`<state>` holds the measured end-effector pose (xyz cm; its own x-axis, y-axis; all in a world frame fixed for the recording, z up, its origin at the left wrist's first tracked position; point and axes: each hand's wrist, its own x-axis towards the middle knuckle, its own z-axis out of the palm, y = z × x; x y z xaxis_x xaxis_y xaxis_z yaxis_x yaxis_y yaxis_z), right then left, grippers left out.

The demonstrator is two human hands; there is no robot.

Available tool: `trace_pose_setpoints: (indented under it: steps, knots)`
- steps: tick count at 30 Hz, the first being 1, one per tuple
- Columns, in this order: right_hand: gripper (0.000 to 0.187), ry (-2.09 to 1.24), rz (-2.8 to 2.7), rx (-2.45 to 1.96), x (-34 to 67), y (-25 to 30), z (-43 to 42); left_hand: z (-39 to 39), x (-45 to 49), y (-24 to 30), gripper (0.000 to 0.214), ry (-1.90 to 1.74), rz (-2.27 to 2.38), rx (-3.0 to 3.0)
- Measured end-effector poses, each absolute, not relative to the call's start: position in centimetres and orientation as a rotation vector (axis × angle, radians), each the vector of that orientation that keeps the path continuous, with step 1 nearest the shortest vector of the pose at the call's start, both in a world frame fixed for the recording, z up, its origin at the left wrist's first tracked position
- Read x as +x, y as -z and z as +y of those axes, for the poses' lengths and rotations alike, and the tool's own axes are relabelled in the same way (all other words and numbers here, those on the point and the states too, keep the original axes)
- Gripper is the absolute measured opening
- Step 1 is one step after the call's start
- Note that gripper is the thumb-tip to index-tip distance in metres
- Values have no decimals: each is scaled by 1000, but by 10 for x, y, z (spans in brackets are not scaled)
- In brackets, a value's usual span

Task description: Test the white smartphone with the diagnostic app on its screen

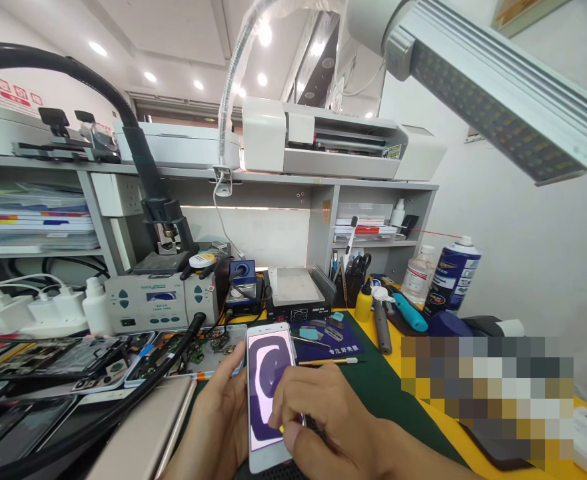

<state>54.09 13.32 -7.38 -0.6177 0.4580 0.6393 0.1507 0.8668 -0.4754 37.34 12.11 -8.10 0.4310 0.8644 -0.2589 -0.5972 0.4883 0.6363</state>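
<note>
Phone (264,393) is grasped by the left hand (223,400); the right hand (318,403) curls over it, grip unclear. A tray (218,364) holds boards (193,350); near the desk's (397,361) back edge, a cup (346,293) holds scissors (362,263).

Left hand (227,395) holds a white phone (264,393) along its left edge, its lit screen showing dark purple patches. Right hand (326,403) is curled over the lower screen; its grip cannot be determined. Beyond, on the worktop (394,357), a yellow-and-white stick (330,361) lies near a blue pad (342,341) bearing blades (333,333).
</note>
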Motion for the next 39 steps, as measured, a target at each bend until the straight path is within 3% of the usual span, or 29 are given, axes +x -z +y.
trace_pose_setpoints:
  steps: [19,30,39]
  knots:
    - [13,-817,-1998,-586,548,58,133,112,382,78,55,-1035,548,657]
    - [28,-870,-1732,-733,550,63,140,115,375,80,53,-934,628,599]
    - [28,-815,-1606,-845,547,57,140,114,376,77,60,-930,628,580]
